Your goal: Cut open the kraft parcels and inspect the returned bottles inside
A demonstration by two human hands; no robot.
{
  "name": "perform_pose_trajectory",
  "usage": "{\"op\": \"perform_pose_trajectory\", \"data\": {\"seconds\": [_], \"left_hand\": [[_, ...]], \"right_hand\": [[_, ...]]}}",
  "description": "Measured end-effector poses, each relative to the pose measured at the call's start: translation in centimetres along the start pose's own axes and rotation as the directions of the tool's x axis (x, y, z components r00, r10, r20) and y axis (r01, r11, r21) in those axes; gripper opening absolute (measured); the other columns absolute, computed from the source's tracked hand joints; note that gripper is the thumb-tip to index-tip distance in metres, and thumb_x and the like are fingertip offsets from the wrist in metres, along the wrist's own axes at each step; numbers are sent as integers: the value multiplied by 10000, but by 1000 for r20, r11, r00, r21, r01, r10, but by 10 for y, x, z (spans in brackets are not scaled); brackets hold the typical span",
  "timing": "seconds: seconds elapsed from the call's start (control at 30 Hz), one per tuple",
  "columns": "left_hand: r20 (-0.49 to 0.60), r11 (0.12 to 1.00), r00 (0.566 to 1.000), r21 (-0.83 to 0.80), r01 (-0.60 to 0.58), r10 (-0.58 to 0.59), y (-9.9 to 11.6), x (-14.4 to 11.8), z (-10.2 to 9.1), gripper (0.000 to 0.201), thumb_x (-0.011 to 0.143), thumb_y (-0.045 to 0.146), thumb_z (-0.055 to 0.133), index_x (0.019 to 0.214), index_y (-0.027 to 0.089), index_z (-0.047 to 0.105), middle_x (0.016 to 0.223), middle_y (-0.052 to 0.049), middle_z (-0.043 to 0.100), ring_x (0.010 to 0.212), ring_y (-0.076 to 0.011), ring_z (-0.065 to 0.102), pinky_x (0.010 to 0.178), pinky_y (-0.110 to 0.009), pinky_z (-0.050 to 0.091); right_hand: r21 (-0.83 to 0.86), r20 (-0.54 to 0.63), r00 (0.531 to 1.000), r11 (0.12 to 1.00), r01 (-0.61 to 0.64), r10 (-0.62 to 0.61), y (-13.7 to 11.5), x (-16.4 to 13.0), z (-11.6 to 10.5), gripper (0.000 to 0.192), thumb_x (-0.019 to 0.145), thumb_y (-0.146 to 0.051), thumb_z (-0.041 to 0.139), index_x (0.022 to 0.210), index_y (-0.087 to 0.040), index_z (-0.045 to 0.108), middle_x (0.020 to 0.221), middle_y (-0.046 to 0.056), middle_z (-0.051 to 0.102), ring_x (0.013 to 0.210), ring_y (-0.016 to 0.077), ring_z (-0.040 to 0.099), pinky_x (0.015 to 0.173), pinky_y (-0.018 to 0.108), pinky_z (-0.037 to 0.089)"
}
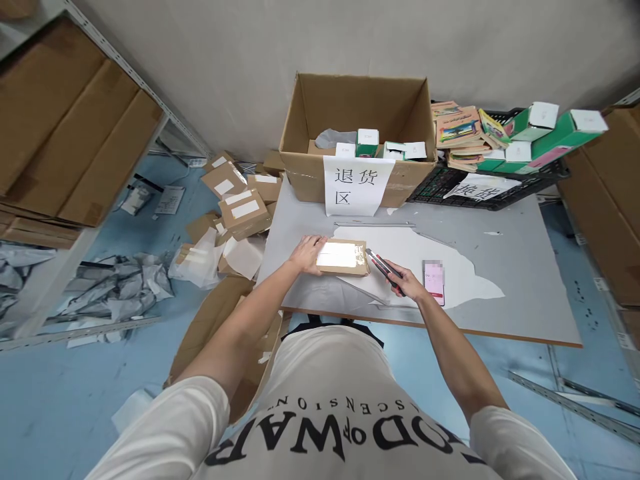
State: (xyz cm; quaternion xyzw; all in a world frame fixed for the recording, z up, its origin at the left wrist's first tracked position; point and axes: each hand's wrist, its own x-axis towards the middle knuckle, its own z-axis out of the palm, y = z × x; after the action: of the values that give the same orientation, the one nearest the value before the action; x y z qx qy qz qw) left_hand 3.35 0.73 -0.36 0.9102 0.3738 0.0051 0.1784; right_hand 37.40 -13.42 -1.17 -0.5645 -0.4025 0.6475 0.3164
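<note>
A grey worktable (525, 267) stands against a pale wall in a storeroom with a blue floor; at its far edge sit an open cardboard carton (320, 107) bearing a paper sign (356, 185) and, to the right, a black crate (450, 183) piled with green boxes (555, 137) and booklets. Loose parcels (240, 200) and grey mailing bags (115, 293) lie on the floor to the left. Near the table's front edge rests a small taped cardboard parcel (343, 257), lying flat with its long axis running left to right across the person's front. The left hand (307, 253) rests against the parcel's left end, fingers curled loosely over the top edge, steadying rather than gripping it. The right hand (407, 283) is closed around the handle of a utility knife (383, 265), whose tip points up and left toward the parcel's right end and lies just beside or touching it; contact cannot be settled from this view. The parcel thus lies between the two hands, left of the tool. A phone (434, 281) lies flat on white paper (470, 280) just right of the right hand.
</note>
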Motion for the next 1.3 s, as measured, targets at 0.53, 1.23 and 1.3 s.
{"op": "perform_pose_trajectory", "data": {"seconds": [0.53,1.23,1.3], "left_hand": [[-4,999,1000,-23,21,-21,-2,2,3,1159,446,472,764,1434,152,249,1304,-178,426,1209,-385,376,1057,-473,222],[-10,983,1000,-182,23,-25,-6,-8,-2,1254,515,702,697,1482,128,142,1510,-212,233,1402,-391,171,1121,-529,157],[-87,951,984,-282,124,-154,-9,-13,-2,1125,664,702,583,1495,124,92,1533,-188,196,1426,-342,135,1124,-485,203]], "right_hand": [[9,41,996,997,-78,78,20,-40,17,730,803,-515,610,1442,-260,362,741,3,597,371,51,401,332,200,311],[105,-383,920,985,138,-88,39,-47,21,760,767,-565,617,1404,-242,359,959,70,674,651,150,636,530,282,501],[141,-463,879,970,199,-113,35,-29,36,598,748,-564,638,1218,-213,523,990,83,680,826,179,658,642,294,528]]}}
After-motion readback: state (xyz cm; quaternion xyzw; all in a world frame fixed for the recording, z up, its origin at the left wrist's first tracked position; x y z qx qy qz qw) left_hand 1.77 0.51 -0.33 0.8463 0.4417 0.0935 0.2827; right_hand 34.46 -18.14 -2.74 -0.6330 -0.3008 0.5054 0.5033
